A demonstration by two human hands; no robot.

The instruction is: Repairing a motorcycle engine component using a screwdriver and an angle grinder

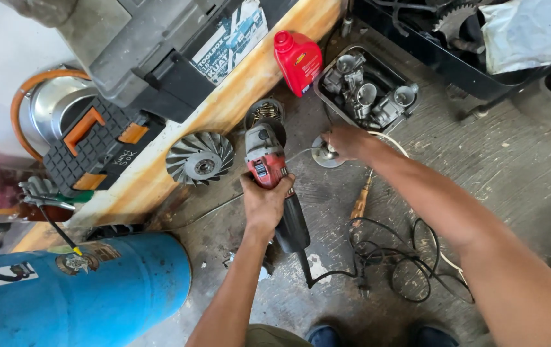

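My left hand (264,200) grips the body of a red and black angle grinder (269,168) that points away from me, its wire cup brush (264,113) at the far end. My right hand (346,141) reaches out and holds a small round metal part (324,155) on the concrete floor, just right of the grinder's head. The grinder's black cord (378,257) trails back in loops on the floor near my feet.
A finned metal fan wheel (200,159) leans against a wooden plank (250,83). Beyond are a red oil bottle (298,61), a tray of carburettor parts (368,93), toolboxes (160,58), a screwdriver (360,202) and a blue gas cylinder (76,289) at lower left.
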